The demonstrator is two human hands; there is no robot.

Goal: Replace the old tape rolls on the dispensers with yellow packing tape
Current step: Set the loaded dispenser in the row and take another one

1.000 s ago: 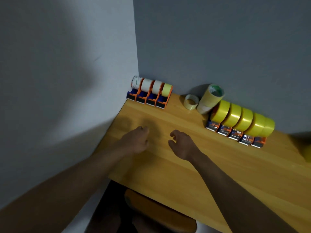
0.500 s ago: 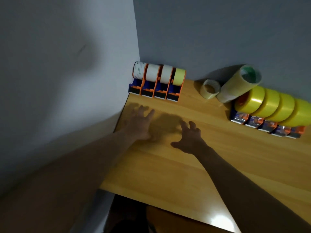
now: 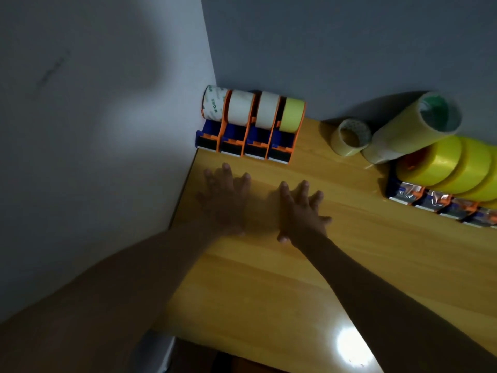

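Wooden counter (image 3: 269,278): left hand (image 3: 224,203) and right hand (image 3: 300,214), fingers spread and empty, reach toward the corner dispensers (image 3: 250,125), likely to swap old rolls.

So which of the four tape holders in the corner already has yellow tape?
The rightmost dispenser in the corner row, farthest from the side wall. Its roll is yellow; the other three hold white or whitish rolls.

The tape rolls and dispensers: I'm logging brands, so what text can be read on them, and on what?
Leftmost roll, in the corner dispenser row: green print, too blurred to read.
Inner core of the leaning roll stack: green, no legible text.
Wrapped dispensers on the right: nothing readable.
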